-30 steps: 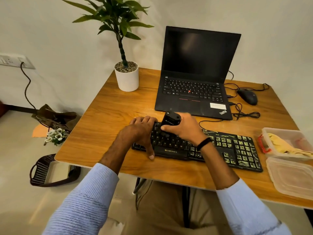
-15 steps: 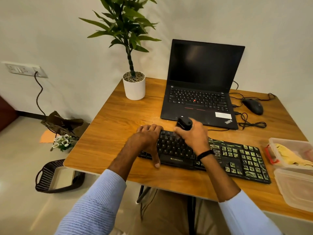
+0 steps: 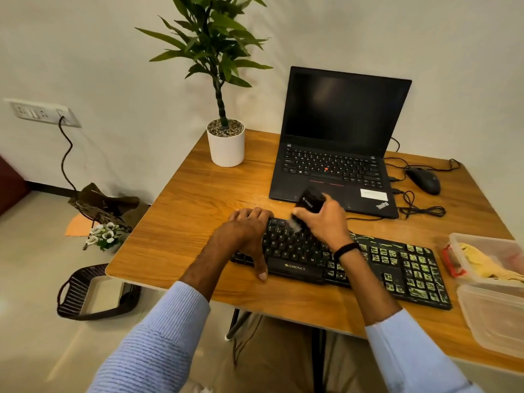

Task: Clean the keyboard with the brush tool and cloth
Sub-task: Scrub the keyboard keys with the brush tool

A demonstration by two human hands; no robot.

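Your left hand (image 3: pixel 243 232) lies over the left end of the keyboard (image 3: pixel 397 268) on the table (image 3: pixel 184 222). Its fingers are curled over the far edge and the thumb reaches the near edge, gripping it. Your right hand (image 3: pixel 324 222) is closed around the black brush (image 3: pixel 310 202), which is tilted. The pale bristles meet the upper key rows, but they are blurred. The yellow cloth (image 3: pixel 479 260) lies in a clear box (image 3: pixel 482 239) at the right, partly cut off.

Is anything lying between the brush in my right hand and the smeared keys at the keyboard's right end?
Nothing visible lies on the keyboard between them. The brush tool, held by the right hand, sits at the upper left keys; only that hand's own wrist crosses the middle rows.
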